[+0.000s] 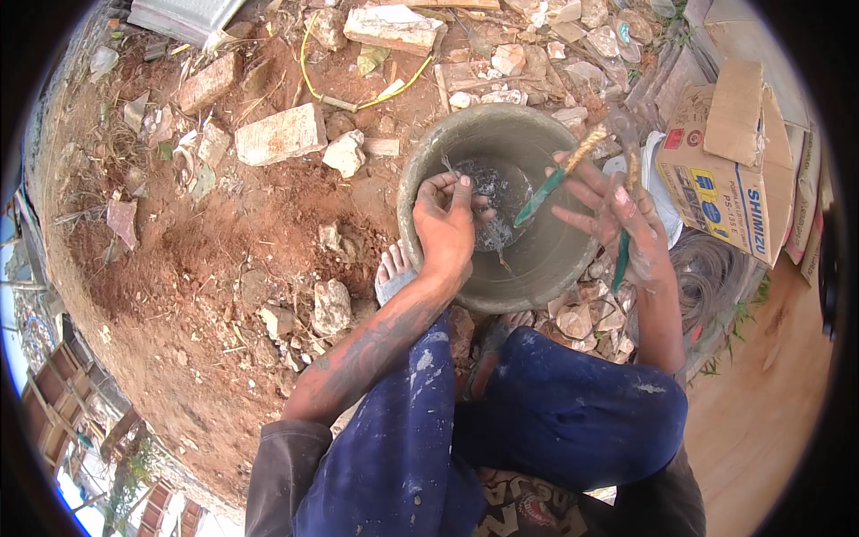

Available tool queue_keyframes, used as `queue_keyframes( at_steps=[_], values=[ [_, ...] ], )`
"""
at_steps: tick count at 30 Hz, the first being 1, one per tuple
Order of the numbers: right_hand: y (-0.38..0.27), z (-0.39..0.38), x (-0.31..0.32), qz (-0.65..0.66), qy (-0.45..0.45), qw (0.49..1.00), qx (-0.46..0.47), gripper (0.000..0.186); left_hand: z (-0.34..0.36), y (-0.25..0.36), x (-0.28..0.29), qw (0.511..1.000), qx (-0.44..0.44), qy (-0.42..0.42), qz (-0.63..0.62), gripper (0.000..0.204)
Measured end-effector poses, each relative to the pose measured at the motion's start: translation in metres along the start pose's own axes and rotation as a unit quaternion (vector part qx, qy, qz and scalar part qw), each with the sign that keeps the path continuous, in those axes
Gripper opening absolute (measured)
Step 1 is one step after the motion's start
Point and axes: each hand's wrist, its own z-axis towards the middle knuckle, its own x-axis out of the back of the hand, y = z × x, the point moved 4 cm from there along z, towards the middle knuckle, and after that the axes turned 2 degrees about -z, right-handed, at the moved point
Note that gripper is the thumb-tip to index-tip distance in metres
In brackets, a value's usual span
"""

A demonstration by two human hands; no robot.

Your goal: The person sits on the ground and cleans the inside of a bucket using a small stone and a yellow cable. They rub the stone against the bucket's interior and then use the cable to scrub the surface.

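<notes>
My left hand (445, 219) is over a round grey bucket (420, 161), thumb and fingers pinched on thin wire (446, 163) whose end pokes up above the fingertips. Over the bucket's right rim, my right hand (626, 224) has hold of pincers with green-gripped handles (548, 190). Those handles are spread wide, one angled over the bucket and the other hanging below the palm. The jaws, near the top of the tool, are blurred. Inside the bucket lies a heap of small dark bits (490, 183), partly hidden by my left hand.
A cardboard box (716, 170) stands at the right, with coiled wire (711, 268) below it. Broken bricks (282, 136) and stones (332, 307) are scattered over reddish soil at left. A yellow cord (307, 67) curves across the ground beyond the bucket. My feet flank the bucket's near side.
</notes>
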Motion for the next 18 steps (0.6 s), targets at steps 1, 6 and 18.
queue_keyframes(
  at_steps=[1, 6, 18],
  values=[
    [-0.014, -0.002, 0.002, -0.017, -0.004, 0.999, 0.038, 0.056, -0.003, 0.001, -0.002, 0.999, 0.015, 0.006, -0.030, 0.030],
    [-0.030, 0.000, 0.002, -0.263, 0.003, 0.965, 0.018, 0.049, -0.018, -0.004, 0.006, 0.986, 0.143, 0.019, -0.080, 0.024],
    [0.078, 0.036, -0.024, -0.415, -0.129, 0.877, -0.206, 0.059, -0.008, -0.010, 0.010, 0.921, 0.223, -0.089, -0.305, 0.015]
  ],
)
